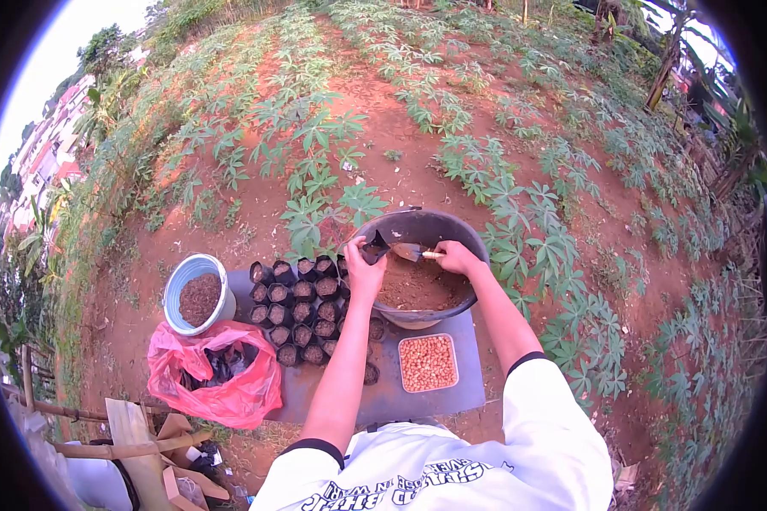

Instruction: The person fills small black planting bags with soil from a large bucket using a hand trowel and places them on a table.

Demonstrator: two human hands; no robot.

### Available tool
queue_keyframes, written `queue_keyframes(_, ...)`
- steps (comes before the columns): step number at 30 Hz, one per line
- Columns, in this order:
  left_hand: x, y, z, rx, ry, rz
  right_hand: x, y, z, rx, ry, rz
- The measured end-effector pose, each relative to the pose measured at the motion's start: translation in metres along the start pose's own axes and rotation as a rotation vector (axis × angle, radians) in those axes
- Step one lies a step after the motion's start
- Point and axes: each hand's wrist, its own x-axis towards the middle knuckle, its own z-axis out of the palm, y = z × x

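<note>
My left hand (365, 264) holds a small black bag (375, 246) open over the left side of a large dark basin (477, 247). In my right hand (457, 257) is the light handle of a small trowel (407, 251), its blade close to the bag's mouth. Brown soil (426, 288) lies in the basin below both hands. Several black bags filled with soil (302, 290) stand in rows on the grey table (383, 400), left of the basin; my left forearm hides some of them. A square tub of orange-tan kernels (428, 364) sits in front of the basin.
At the table's left end stands a light blue bucket (175, 300) of dark soil. A pink plastic bag (251, 400) with black plastic inside is in front of it. Green leafy plants (520, 213) grow in rows beyond. Cardboard (179, 485) and bamboo lie at the lower left.
</note>
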Motion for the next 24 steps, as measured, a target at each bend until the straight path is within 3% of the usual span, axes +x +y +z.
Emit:
queue_keyframes(5, -0.003, 0.008, -0.002, 0.074, -0.001, 0.049, -0.021, -0.004, -0.027, -0.024, 0.083, -0.109)
queue_keyframes(7, -0.003, 0.009, -0.003, 0.135, 0.023, 0.162, -0.033, -0.005, -0.042, -0.041, 0.148, -0.17)
queue_keyframes(14, -0.005, 0.017, -0.003, 0.162, -0.025, 0.181, -0.077, -0.044, -0.109, -0.054, 0.134, -0.225)
queue_keyframes(18, -0.007, 0.022, -0.004, 0.168, -0.053, 0.197, -0.086, -0.057, -0.124, -0.091, 0.129, -0.359)
queue_keyframes(24, -0.01, 0.024, -0.005, 0.163, -0.11, 0.223, -0.096, -0.088, -0.131, -0.101, 0.033, -0.395)
